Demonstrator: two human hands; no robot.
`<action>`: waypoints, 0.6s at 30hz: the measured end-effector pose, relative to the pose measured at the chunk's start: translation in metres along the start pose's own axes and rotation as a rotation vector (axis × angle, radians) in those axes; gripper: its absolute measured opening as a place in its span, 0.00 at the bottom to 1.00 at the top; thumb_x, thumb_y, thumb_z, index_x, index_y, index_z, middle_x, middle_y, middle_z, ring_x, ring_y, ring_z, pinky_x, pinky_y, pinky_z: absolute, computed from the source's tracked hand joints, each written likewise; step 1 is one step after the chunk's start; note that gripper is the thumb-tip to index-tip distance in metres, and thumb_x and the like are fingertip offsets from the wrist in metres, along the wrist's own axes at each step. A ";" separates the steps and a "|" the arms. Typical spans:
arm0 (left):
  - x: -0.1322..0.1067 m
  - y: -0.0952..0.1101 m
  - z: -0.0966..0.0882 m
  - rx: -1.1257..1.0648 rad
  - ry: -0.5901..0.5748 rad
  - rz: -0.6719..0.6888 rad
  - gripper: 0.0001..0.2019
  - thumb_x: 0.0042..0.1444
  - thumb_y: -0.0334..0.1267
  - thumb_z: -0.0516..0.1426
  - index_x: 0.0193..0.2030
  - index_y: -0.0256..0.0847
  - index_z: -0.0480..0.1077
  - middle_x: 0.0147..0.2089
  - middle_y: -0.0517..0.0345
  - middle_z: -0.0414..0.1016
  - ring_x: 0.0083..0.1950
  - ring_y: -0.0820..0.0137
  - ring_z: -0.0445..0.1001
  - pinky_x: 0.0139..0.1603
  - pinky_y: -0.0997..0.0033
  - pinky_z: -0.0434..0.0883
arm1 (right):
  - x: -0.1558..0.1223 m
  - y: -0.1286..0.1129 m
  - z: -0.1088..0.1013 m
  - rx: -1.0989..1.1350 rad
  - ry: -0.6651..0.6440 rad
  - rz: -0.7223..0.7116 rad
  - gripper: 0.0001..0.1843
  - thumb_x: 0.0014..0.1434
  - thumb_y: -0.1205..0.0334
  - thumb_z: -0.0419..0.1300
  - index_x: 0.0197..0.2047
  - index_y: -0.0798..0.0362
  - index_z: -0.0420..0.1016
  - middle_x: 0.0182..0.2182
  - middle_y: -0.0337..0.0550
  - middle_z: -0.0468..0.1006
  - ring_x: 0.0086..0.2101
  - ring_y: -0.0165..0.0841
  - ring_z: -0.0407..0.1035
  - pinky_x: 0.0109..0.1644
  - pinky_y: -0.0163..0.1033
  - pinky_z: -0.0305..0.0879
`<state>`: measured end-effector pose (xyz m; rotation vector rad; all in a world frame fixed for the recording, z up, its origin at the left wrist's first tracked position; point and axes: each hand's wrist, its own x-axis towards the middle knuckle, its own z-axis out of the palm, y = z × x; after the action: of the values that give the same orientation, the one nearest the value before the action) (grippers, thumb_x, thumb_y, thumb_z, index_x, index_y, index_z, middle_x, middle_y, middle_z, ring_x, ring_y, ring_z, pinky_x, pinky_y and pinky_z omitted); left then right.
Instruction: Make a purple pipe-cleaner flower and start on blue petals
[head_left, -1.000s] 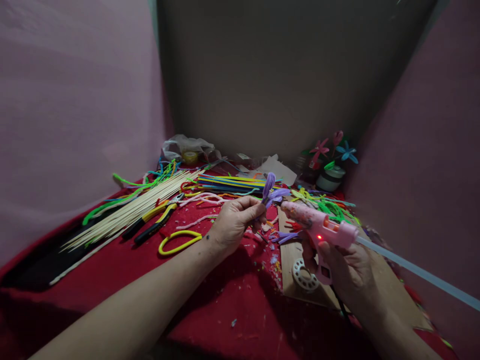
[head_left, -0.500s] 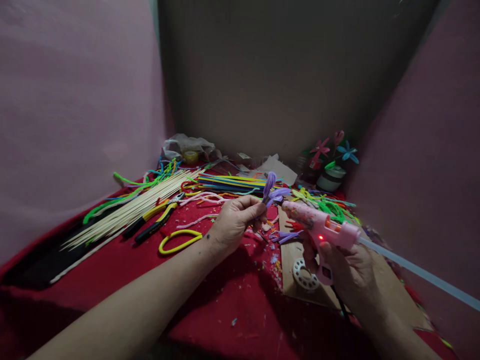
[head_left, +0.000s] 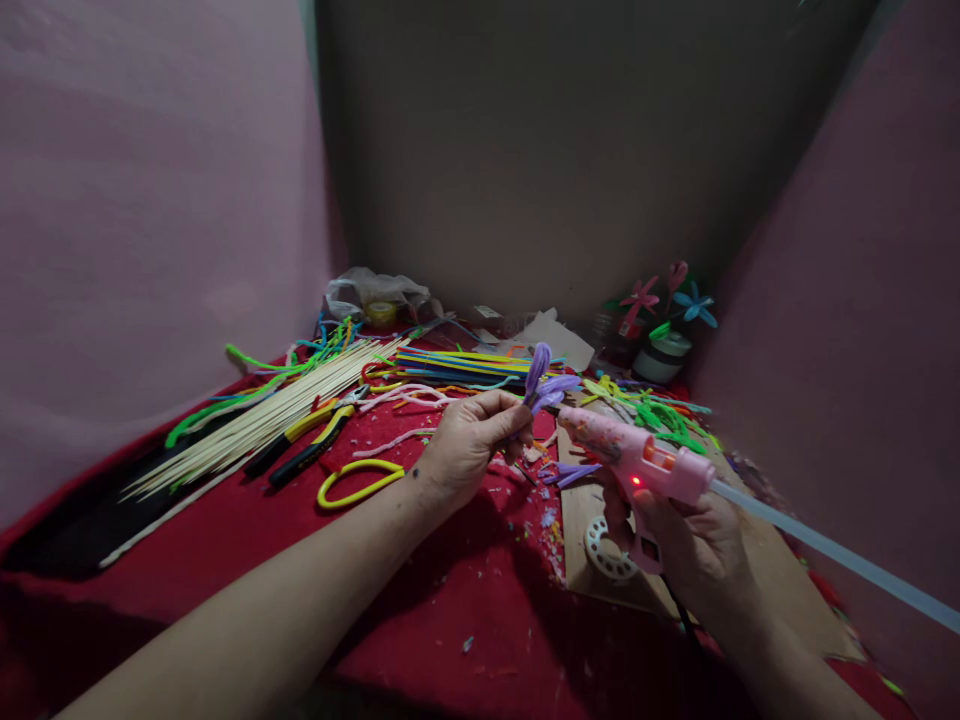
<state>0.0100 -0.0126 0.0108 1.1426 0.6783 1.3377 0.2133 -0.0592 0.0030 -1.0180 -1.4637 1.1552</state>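
Between the thumb and fingers of my left hand is a purple pipe-cleaner flower, its looped petals pointing up and to the right. My right hand is wrapped round a pink glue gun with a red light lit and a long glue stick out of its back. The gun's nozzle is close beside the flower's base; whether they touch I cannot tell. Loose purple pipe-cleaner pieces lie below, at the edge of a wooden board. A white ring with holes rests on that board.
To the left lie bamboo sticks, yellow-black pliers and a yellow handle loop. Coloured pipe cleaners spread across the back of the red cloth. Finished flowers in a jar stand at the back right.
The glue gun has shifted slightly left and its nozzle is nearer the base of the purple flower. My left hand has stayed almost still.
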 end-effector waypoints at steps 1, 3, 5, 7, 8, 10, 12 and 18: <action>0.000 0.000 0.000 -0.001 0.001 -0.002 0.09 0.50 0.40 0.60 0.28 0.35 0.69 0.24 0.61 0.69 0.22 0.78 0.65 0.24 0.77 0.61 | 0.000 0.001 0.000 0.001 0.006 -0.006 0.24 0.52 0.48 0.59 0.51 0.49 0.70 0.17 0.38 0.66 0.17 0.30 0.57 0.16 0.34 0.55; 0.000 0.000 0.000 -0.006 0.007 -0.005 0.09 0.50 0.40 0.60 0.28 0.35 0.70 0.24 0.61 0.69 0.22 0.79 0.65 0.24 0.77 0.61 | 0.000 0.000 0.000 -0.016 0.005 -0.017 0.24 0.52 0.48 0.59 0.50 0.50 0.71 0.18 0.39 0.68 0.17 0.30 0.58 0.16 0.34 0.56; 0.001 0.000 0.000 -0.011 0.014 -0.001 0.09 0.49 0.40 0.60 0.28 0.35 0.70 0.23 0.61 0.69 0.22 0.79 0.65 0.23 0.78 0.60 | -0.001 -0.002 0.000 -0.038 0.000 -0.032 0.23 0.53 0.47 0.58 0.49 0.50 0.72 0.19 0.40 0.70 0.17 0.30 0.59 0.16 0.34 0.56; 0.001 0.000 0.001 -0.014 0.021 0.000 0.10 0.49 0.41 0.61 0.27 0.35 0.69 0.23 0.61 0.69 0.22 0.79 0.64 0.23 0.78 0.60 | -0.001 -0.005 0.001 -0.044 0.003 -0.054 0.24 0.52 0.46 0.58 0.49 0.50 0.72 0.20 0.43 0.72 0.18 0.31 0.61 0.16 0.35 0.57; 0.001 0.001 0.001 -0.016 0.021 -0.001 0.10 0.49 0.41 0.61 0.27 0.35 0.69 0.23 0.61 0.69 0.22 0.79 0.64 0.23 0.78 0.60 | -0.001 -0.007 0.002 -0.043 0.008 -0.064 0.25 0.52 0.45 0.58 0.49 0.50 0.72 0.22 0.44 0.74 0.19 0.33 0.63 0.16 0.35 0.58; 0.001 0.001 0.001 -0.017 0.021 -0.002 0.10 0.49 0.41 0.61 0.26 0.36 0.69 0.22 0.61 0.69 0.22 0.79 0.64 0.23 0.78 0.60 | -0.001 -0.009 0.003 -0.032 0.026 -0.086 0.26 0.51 0.43 0.58 0.50 0.49 0.72 0.27 0.47 0.76 0.22 0.35 0.67 0.18 0.36 0.60; 0.001 0.002 0.001 -0.018 0.021 -0.004 0.10 0.49 0.40 0.61 0.26 0.36 0.69 0.22 0.62 0.69 0.21 0.79 0.64 0.23 0.78 0.60 | 0.000 -0.012 0.004 -0.025 0.030 -0.097 0.27 0.51 0.43 0.58 0.50 0.49 0.72 0.31 0.49 0.78 0.25 0.37 0.69 0.19 0.36 0.62; 0.001 0.003 0.001 -0.024 0.023 -0.009 0.09 0.49 0.39 0.61 0.25 0.36 0.68 0.22 0.62 0.69 0.21 0.79 0.64 0.22 0.77 0.60 | 0.001 -0.016 0.004 0.010 0.028 -0.041 0.25 0.49 0.47 0.62 0.49 0.49 0.71 0.30 0.47 0.77 0.25 0.35 0.68 0.19 0.36 0.62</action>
<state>0.0103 -0.0127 0.0140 1.1051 0.6815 1.3497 0.2089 -0.0624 0.0182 -0.9890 -1.4489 1.1144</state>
